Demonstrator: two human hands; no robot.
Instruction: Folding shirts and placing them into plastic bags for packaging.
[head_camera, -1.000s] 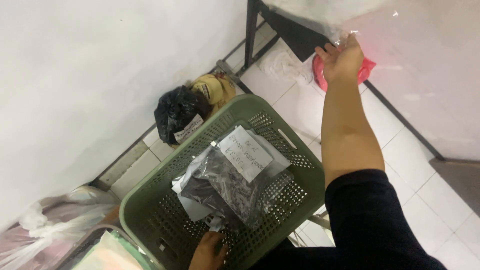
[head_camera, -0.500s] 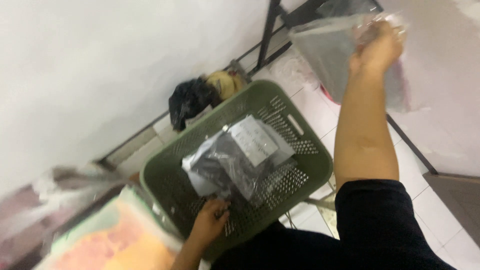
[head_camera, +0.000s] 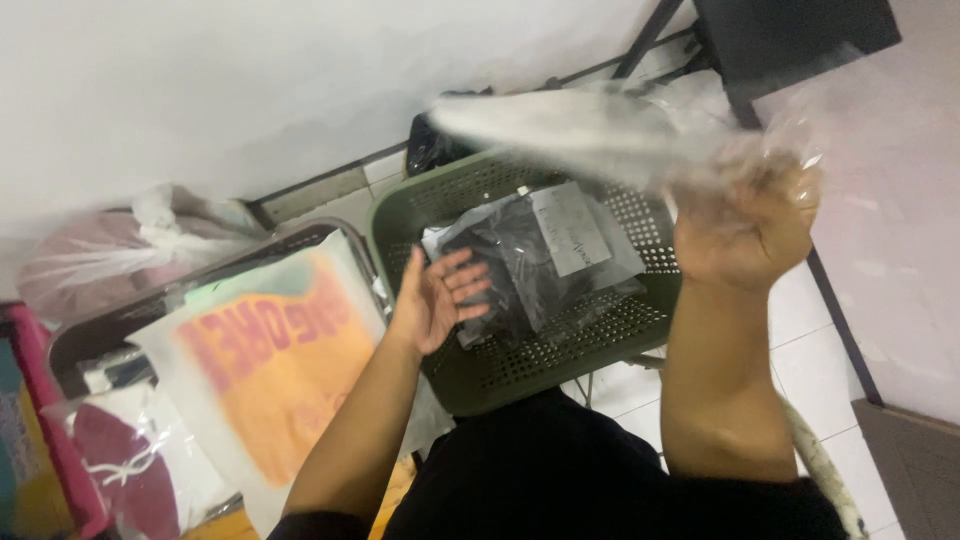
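White floor tiles lie under us; our left hand (head_camera: 437, 297) hovers, grip spread and bare, over the black bagged garment (head_camera: 535, 262) in the green basket (head_camera: 500, 365), while our right hand (head_camera: 745, 232) clutches a clear bag (head_camera: 590, 125), blurred, above; we seem mid-sorting.

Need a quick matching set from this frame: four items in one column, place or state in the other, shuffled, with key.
Items:
1. right hand
2. left hand
3. black packaged garment
4. orange-print bagged garment

Places/states:
A. lying inside the green perforated basket
B. raised, gripping a clear plastic bag
C. left of the basket, in a dark-rimmed bin
D. open, fingers spread, holding nothing

Pairs: 1-B, 2-D, 3-A, 4-C
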